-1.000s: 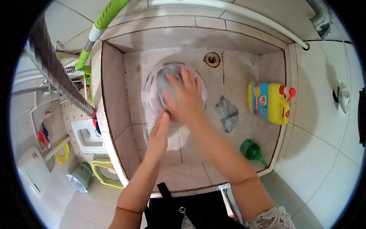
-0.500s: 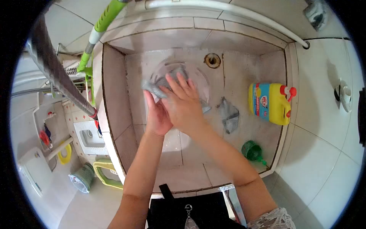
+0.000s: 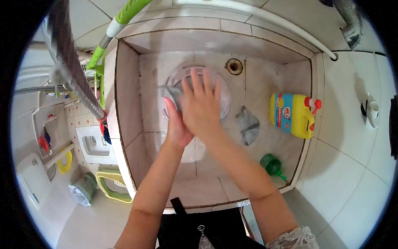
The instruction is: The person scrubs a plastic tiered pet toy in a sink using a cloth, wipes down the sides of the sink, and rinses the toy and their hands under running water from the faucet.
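Note:
Wet grey cloth (image 3: 171, 92), perhaps a sock, is bunched between my hands. My left hand (image 3: 178, 126) holds it from below, its thumb up along the cloth and its other fingers hidden. My right hand (image 3: 202, 108), blurred by motion, lies over it with fingers stretched out and slightly apart. Beneath both is a round, pale translucent basin (image 3: 225, 97), with a slotted rim partly covered by the hands. A second grey piece (image 3: 249, 125), sock-like, lies flat on the tiled floor of the trough to the right.
A yellow detergent jug (image 3: 292, 115) lies at the tiled trough's (image 3: 132, 95) right wall. Near the front right corner is a green plastic scoop or cut bottle (image 3: 272, 165). A drain hole (image 3: 234, 66) sits at the back. A green-and-white mop handle (image 3: 114, 29) leans along the left edge.
My right hand has slid up slightly over the cloth, its fingers now pointing more straight away. Less of the cloth shows. The whole view has shifted a little.

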A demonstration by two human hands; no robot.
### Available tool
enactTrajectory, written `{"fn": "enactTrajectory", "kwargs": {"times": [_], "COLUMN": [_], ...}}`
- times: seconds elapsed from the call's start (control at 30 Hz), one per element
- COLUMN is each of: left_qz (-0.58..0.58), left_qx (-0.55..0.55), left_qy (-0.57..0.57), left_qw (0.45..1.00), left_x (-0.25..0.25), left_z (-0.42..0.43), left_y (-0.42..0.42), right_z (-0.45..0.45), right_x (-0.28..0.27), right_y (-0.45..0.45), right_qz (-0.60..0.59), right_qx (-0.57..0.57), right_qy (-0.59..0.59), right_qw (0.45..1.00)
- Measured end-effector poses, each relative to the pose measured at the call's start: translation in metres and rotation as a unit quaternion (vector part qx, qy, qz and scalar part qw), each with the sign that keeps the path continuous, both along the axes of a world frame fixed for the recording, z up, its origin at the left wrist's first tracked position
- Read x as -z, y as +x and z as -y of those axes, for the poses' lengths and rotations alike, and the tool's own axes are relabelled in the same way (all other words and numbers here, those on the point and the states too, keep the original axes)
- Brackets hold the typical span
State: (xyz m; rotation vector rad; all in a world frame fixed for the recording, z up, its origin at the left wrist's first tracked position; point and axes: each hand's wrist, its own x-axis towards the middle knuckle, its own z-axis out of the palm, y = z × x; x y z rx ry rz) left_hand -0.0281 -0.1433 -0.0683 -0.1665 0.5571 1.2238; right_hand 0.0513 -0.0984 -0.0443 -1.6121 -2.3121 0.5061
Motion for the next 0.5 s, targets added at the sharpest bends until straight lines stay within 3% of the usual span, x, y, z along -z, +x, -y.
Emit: {"fn": "enactTrajectory", "kwargs": {"times": [0.07,0.17,0.27,0.37,0.47,0.5], "left_qz": [-0.017,-0.005,-0.039,0.057,0.043,0.022], "left_qx": [-0.001,-0.018,-0.054,-0.035,-0.035,-0.046], "left_qy": [0.026,0.041,0.027,0.012,0.063,0.062], "left_qw": [1.000,0.999,0.997,0.998,0.996,0.997], "left_x": [0.005,-0.001,-0.002,0.006,0.008,-0.002], "left_z": [0.001,-0.005,-0.004,0.005,-0.001,-0.001], "left_y": [0.000,0.003,0.005,-0.001,0.003,0.005], "right_z": [-0.047,-0.076,-0.032,0.011,-0.041,-0.061], "right_x": [0.023,0.058,-0.003,0.004,0.021,0.035], "right_y": [-0.001,0.012,0.001,-0.003,0.006,0.014], "right_qz": [0.026,0.016,0.081,0.026,-0.026,0.023], "right_qx": [0.056,0.074,-0.120,-0.053,-0.005,0.008], "right_qy": [-0.088,-0.018,-0.034,0.112,-0.045,-0.105], "right_qw": [0.994,0.997,0.989,0.992,0.999,0.994]}}
